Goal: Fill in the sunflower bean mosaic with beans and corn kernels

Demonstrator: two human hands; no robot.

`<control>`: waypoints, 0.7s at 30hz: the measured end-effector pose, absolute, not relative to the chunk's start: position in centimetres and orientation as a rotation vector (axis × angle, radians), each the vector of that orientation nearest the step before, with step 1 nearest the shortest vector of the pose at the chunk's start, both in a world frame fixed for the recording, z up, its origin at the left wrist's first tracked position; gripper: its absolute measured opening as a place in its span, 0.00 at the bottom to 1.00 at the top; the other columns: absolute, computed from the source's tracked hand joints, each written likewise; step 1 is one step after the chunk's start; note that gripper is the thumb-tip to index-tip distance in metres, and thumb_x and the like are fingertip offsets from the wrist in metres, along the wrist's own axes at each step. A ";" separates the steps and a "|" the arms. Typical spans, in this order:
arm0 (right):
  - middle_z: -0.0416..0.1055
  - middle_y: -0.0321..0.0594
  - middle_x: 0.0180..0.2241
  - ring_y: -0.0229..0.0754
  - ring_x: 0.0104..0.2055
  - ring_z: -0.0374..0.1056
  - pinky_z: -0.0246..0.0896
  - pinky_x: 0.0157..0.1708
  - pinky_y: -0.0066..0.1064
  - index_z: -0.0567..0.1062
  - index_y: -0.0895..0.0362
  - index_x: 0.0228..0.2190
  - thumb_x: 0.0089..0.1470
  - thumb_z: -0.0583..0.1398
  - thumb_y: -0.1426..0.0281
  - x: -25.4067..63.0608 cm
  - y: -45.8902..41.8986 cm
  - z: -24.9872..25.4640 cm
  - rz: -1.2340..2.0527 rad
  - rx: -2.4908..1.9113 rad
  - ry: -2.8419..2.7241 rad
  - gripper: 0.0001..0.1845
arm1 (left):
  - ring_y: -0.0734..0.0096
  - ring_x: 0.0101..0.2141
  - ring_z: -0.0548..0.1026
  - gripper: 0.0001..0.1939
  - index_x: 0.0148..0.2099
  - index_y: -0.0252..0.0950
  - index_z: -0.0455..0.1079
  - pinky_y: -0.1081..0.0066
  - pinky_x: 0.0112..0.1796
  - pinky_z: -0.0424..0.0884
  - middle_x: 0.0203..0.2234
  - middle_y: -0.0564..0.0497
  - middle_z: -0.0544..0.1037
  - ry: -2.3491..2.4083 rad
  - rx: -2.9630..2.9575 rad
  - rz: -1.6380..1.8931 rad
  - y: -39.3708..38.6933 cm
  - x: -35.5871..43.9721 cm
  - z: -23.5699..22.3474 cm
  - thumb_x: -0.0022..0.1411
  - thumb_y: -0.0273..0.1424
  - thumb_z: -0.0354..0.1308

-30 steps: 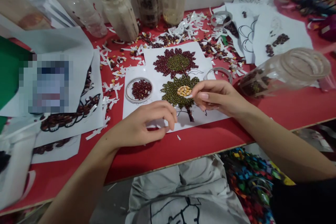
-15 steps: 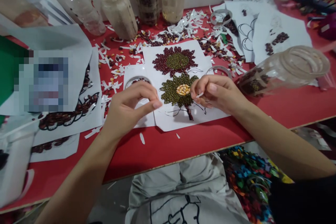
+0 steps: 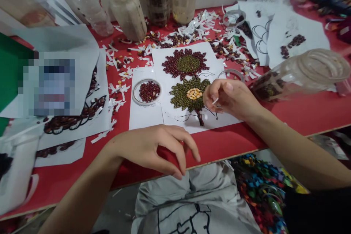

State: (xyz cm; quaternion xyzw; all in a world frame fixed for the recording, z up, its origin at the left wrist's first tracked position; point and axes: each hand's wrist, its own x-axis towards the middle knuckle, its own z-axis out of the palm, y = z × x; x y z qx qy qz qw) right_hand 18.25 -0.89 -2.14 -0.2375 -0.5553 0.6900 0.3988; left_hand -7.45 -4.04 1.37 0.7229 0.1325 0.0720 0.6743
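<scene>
My left hand [image 3: 156, 148] hovers at the front edge of the red table, fingers apart and bent downward, holding nothing I can see. Just right of the lower flower, my right hand [image 3: 230, 98] pinches a small white paper strip [image 3: 215, 101]. That flower [image 3: 182, 97] has green bean petals and a yellow corn-kernel centre [image 3: 194, 93]. Above it on the white sheet [image 3: 181, 122] is a flower with dark red bean petals [image 3: 170, 65] and a green centre. A round lid [image 3: 133, 97] of dark red beans [image 3: 149, 91] lies to the left.
A clear jar [image 3: 301, 75] lies tilted at the right. Several jars, one a cloudy jar [image 3: 127, 12], stand along the wall. White paper shreds [image 3: 201, 25] and loose beans litter the back. Bean-covered sheets [image 3: 98, 128] are at left, and drawn sheets [image 3: 304, 25] at back right.
My left hand rose over the lid of beans, then came down and right to the table's front edge, uncovering the lid. My right hand moved slightly right, still pinching the paper strip.
</scene>
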 end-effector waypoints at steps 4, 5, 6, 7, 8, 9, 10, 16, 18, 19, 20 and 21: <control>0.73 0.38 0.26 0.33 0.25 0.68 0.55 0.17 0.22 0.75 0.58 0.29 0.62 0.59 0.51 18.3 -0.9 -2.1 1.769 -0.597 -1.429 0.23 | 0.75 0.27 0.77 0.03 0.37 0.37 0.77 0.77 0.32 0.73 0.25 0.53 0.80 0.544 1.553 0.267 -4.1 -7.3 1.1 0.64 0.26 0.62; 0.73 0.38 0.26 0.33 0.25 0.68 0.54 0.16 0.22 0.75 0.58 0.30 0.62 0.59 0.51 18.3 -1.0 -2.1 1.786 -0.598 -1.438 0.23 | 0.77 0.25 0.76 0.03 0.38 0.37 0.76 0.79 0.30 0.72 0.23 0.54 0.78 0.636 1.535 0.343 -4.1 -7.2 1.0 0.64 0.27 0.61; 0.74 0.38 0.26 0.33 0.25 0.68 0.54 0.17 0.22 0.76 0.59 0.31 0.61 0.59 0.50 18.3 -1.0 -2.0 1.806 -0.602 -1.450 0.23 | 0.78 0.24 0.75 0.03 0.37 0.36 0.76 0.80 0.29 0.70 0.23 0.55 0.78 0.728 1.532 0.438 -4.2 -7.1 0.9 0.64 0.28 0.61; 0.74 0.39 0.27 0.33 0.25 0.68 0.54 0.17 0.22 0.76 0.59 0.32 0.61 0.59 0.50 18.2 -1.1 -1.9 1.827 -0.605 -1.465 0.24 | 0.79 0.24 0.75 0.02 0.37 0.36 0.75 0.80 0.28 0.69 0.23 0.56 0.77 0.812 1.541 0.540 -4.2 -7.0 0.7 0.64 0.28 0.61; 0.75 0.39 0.27 0.33 0.25 0.69 0.55 0.17 0.22 0.77 0.59 0.33 0.61 0.59 0.50 18.2 -1.2 -1.9 1.845 -0.605 -1.481 0.24 | 0.79 0.24 0.74 0.03 0.38 0.36 0.75 0.80 0.28 0.69 0.24 0.56 0.77 0.888 1.553 0.630 -4.2 -6.9 0.6 0.63 0.29 0.62; 0.75 0.39 0.27 0.33 0.25 0.69 0.55 0.17 0.22 0.77 0.60 0.33 0.61 0.60 0.50 18.2 -1.2 -1.8 1.856 -0.601 -1.499 0.24 | 0.79 0.24 0.73 0.04 0.40 0.36 0.75 0.80 0.28 0.68 0.24 0.56 0.77 0.948 1.570 0.697 -4.2 -6.7 0.4 0.63 0.31 0.62; 0.76 0.39 0.27 0.33 0.25 0.69 0.55 0.18 0.22 0.78 0.60 0.34 0.61 0.60 0.50 18.2 -1.3 -1.8 1.862 -0.595 -1.521 0.24 | 0.79 0.24 0.73 0.06 0.41 0.36 0.75 0.80 0.28 0.68 0.24 0.57 0.76 0.988 1.593 0.741 -4.2 -6.6 0.2 0.63 0.32 0.62; 0.77 0.40 0.30 0.32 0.28 0.69 0.56 0.22 0.22 0.78 0.60 0.41 0.64 0.58 0.54 18.2 -1.6 -2.0 1.841 -0.509 -1.693 0.21 | 0.78 0.24 0.70 0.07 0.42 0.36 0.76 0.79 0.27 0.65 0.24 0.56 0.75 0.987 1.771 0.786 -4.5 -6.0 -0.6 0.64 0.33 0.61; 0.77 0.39 0.30 0.32 0.28 0.69 0.57 0.23 0.23 0.79 0.59 0.42 0.64 0.59 0.55 18.2 -1.6 -2.0 1.828 -0.525 -1.736 0.20 | 0.78 0.24 0.69 0.07 0.40 0.36 0.76 0.78 0.27 0.65 0.24 0.55 0.75 0.977 1.810 0.782 -4.7 -5.9 -0.6 0.64 0.33 0.60; 0.77 0.39 0.31 0.32 0.29 0.69 0.59 0.25 0.23 0.79 0.58 0.43 0.64 0.59 0.56 18.1 -1.6 -2.0 1.826 -0.535 -1.747 0.19 | 0.77 0.24 0.69 0.07 0.40 0.35 0.76 0.78 0.27 0.65 0.24 0.55 0.75 0.976 1.827 0.778 -4.7 -5.9 -0.6 0.65 0.33 0.60; 0.77 0.38 0.31 0.32 0.29 0.69 0.60 0.26 0.24 0.79 0.57 0.43 0.64 0.59 0.57 18.1 -1.6 -1.9 1.827 -0.543 -1.753 0.18 | 0.77 0.24 0.69 0.07 0.40 0.35 0.75 0.78 0.27 0.64 0.24 0.55 0.75 0.977 1.843 0.777 -4.8 -5.8 -0.6 0.65 0.33 0.60; 0.77 0.38 0.31 0.32 0.29 0.69 0.61 0.27 0.24 0.79 0.57 0.43 0.63 0.60 0.57 18.1 -1.6 -1.8 1.829 -0.548 -1.759 0.17 | 0.77 0.24 0.68 0.07 0.39 0.35 0.75 0.78 0.27 0.64 0.24 0.55 0.75 0.980 1.858 0.776 -4.8 -5.8 -0.6 0.65 0.33 0.59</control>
